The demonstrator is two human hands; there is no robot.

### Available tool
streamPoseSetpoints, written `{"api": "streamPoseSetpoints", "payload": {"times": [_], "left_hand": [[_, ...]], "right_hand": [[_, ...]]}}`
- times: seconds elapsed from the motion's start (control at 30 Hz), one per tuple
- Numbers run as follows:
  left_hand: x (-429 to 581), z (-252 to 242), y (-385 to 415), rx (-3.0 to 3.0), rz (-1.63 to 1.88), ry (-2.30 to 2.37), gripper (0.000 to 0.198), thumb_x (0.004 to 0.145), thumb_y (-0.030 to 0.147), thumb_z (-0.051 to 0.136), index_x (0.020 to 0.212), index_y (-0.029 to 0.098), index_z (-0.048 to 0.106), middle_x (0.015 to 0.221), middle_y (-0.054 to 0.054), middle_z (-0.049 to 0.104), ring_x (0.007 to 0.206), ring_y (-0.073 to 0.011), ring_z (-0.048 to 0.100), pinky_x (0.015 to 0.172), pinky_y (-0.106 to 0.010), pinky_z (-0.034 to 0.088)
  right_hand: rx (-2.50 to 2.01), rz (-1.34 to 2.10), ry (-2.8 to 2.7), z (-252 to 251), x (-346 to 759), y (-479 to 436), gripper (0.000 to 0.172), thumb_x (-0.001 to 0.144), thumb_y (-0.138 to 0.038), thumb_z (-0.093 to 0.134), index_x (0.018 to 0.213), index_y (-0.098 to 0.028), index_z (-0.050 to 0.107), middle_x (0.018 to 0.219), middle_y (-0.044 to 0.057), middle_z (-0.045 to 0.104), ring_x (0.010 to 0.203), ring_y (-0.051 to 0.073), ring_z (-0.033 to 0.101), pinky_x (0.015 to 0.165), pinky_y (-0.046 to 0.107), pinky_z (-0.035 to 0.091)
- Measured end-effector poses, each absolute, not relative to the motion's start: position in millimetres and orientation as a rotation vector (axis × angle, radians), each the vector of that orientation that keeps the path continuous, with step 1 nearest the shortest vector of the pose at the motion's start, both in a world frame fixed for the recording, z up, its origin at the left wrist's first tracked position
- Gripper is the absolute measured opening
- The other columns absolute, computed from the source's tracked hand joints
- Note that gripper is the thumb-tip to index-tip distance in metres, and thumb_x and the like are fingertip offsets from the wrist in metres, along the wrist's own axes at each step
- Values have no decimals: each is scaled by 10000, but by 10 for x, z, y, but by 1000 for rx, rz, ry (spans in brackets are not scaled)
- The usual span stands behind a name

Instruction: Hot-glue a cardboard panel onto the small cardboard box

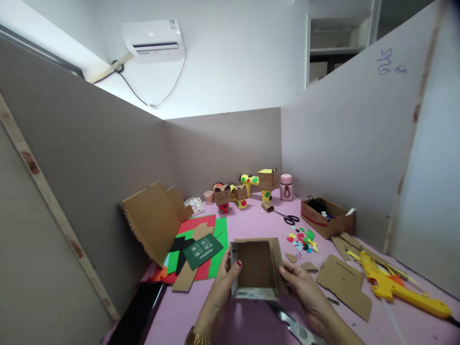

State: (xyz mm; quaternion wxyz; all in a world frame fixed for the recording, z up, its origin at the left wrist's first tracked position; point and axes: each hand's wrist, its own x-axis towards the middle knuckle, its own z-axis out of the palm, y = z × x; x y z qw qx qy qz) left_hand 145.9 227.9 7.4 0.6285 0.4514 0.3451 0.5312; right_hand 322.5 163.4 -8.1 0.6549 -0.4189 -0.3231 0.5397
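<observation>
1. Grey partition boards wall in a pink table [251, 220] on three sides, with a white air conditioner [154, 40] high on the far wall.
2. Near the middle, both hands hold a small open cardboard box [256, 268] just above the table, its open side facing the camera.
3. Left hand [224, 282] is closed on the box's left wall, thumb (red nail) hooked over the rim.
4. Right hand [305, 287] grips the right wall, fingers curled against it.
5. Left of the box lie coloured paper sheets [201, 251] and a large cardboard piece [153, 220] propped against the partition.
6. Right of it lie cardboard scraps [345, 282], a yellow glue gun [395, 287], small coloured paper cut-outs [302, 239] and an open carton [327, 218].
7. Far back stand cardboard figures [247, 189], a pink bottle [286, 187] and scissors [289, 219].
</observation>
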Motion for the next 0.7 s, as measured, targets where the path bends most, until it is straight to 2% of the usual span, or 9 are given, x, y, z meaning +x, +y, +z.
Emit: {"api": "streamPoseSetpoints", "payload": {"times": [0.07,0.17,0.23,0.3,0.47,0.6,0.7], "left_hand": [[1488,55,2298,1066,1193,729,915,481,533,826,1276,192,528,1293,-154,576,1218,-337,502,1016,-432,411],[1522,41,2288,1099,1183,658,955,539,506,812,1357,206,421,1344,-152,529,1246,-319,475,1018,-407,413],[1531,42,2266,1126,1184,626,965,565,485,807,1384,216,374,1364,-152,509,1265,-317,454,1026,-406,404],[1530,52,2243,1163,1183,587,965,592,458,802,1405,233,334,1380,-148,491,1282,-312,434,1042,-411,385],[1515,105,2189,1208,1173,464,997,589,483,798,1424,271,296,1430,-127,429,1332,-308,362,1069,-415,346],[1513,153,2147,1140,1133,475,1023,518,604,777,1393,269,366,1399,-127,468,1278,-342,429,1031,-442,388],[1510,190,2097,1118,1124,506,988,514,586,789,1361,242,415,1375,-133,495,1264,-344,442,1026,-436,389]], "right_hand": [[-901,1211,-710,-55,3214,1611,369,694,-495,712,952,-233,682,909,36,760,858,217,693,720,300,525],[-792,1163,-741,-16,3190,1563,616,699,-537,703,1234,-297,514,1255,36,630,1172,217,554,950,337,447],[-751,1130,-798,2,3176,1537,840,653,-521,750,1357,-293,350,1387,71,510,1254,227,477,1009,361,404],[-752,1122,-838,9,3171,1524,937,640,-484,774,1392,-265,260,1439,104,439,1285,236,441,1027,369,386],[-721,1118,-907,19,3200,1523,878,665,-422,766,1363,-242,265,1405,118,469,1258,239,465,1023,359,387],[-690,1080,-938,46,3207,1507,806,667,-415,768,1333,-280,334,1389,91,488,1266,253,451,1041,389,361],[-643,1074,-907,33,3185,1507,785,633,-408,795,1308,-309,407,1369,70,520,1262,276,450,1035,420,361]]}}
